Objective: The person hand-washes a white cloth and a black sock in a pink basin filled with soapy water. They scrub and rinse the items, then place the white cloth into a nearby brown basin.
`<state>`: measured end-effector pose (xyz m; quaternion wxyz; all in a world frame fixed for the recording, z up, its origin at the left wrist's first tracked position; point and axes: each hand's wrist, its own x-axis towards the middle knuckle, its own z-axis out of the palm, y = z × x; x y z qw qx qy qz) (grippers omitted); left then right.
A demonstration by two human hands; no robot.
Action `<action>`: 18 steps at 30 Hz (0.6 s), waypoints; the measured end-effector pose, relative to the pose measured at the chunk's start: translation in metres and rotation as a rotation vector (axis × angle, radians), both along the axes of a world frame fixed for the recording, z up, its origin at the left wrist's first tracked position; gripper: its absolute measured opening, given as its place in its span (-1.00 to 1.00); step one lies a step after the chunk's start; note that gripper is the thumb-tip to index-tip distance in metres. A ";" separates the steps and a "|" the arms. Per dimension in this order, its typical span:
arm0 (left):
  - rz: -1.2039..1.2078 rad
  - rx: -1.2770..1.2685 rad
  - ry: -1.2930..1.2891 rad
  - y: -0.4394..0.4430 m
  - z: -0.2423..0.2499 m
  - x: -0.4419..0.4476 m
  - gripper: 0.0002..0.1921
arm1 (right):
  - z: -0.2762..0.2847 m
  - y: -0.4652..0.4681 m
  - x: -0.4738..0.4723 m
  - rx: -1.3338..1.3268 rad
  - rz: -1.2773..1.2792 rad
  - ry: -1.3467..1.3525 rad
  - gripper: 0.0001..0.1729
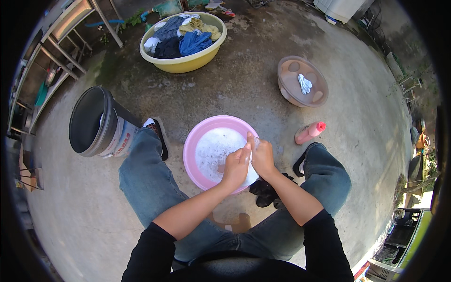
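Note:
A pink plastic basin (190,155) of foamy water (220,149) stands on the ground between my knees. Over its right side my left hand (236,165) and my right hand (262,157) are pressed together, thumbs up, gripping a small wet white cloth (251,164). Fingers hide most of the cloth, so its kind cannot be told. Suds cling to my skin. Beside the basin, below my right wrist, lies a heap of black cloth (265,192). A pink squeeze bottle (310,133) with a red cap is near my right foot.
Ahead sits a yellow tub (183,65) piled with clothes (192,37). A brown basin (287,83) to the right holds a small pale cloth (304,84). At left are a black-rimmed bucket (105,123), tilted in view, and a metal rack (60,49). Concrete (81,201) surrounds me.

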<state>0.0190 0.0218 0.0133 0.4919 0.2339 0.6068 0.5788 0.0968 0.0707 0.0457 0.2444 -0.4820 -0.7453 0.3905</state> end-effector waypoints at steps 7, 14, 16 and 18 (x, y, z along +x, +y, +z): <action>-0.078 -0.075 -0.042 -0.005 -0.005 -0.013 -0.53 | 0.001 -0.004 -0.003 0.051 0.087 0.042 -0.46; -0.030 0.031 0.321 -0.007 -0.011 -0.004 -0.59 | -0.005 0.005 -0.004 0.040 0.103 0.020 -0.52; -0.047 0.061 0.262 -0.006 -0.011 -0.007 -0.59 | -0.010 0.002 -0.003 0.078 0.062 0.141 -0.53; -0.041 -0.012 0.165 -0.007 -0.011 -0.008 -0.60 | -0.012 -0.001 -0.003 -0.029 -0.024 0.145 -0.53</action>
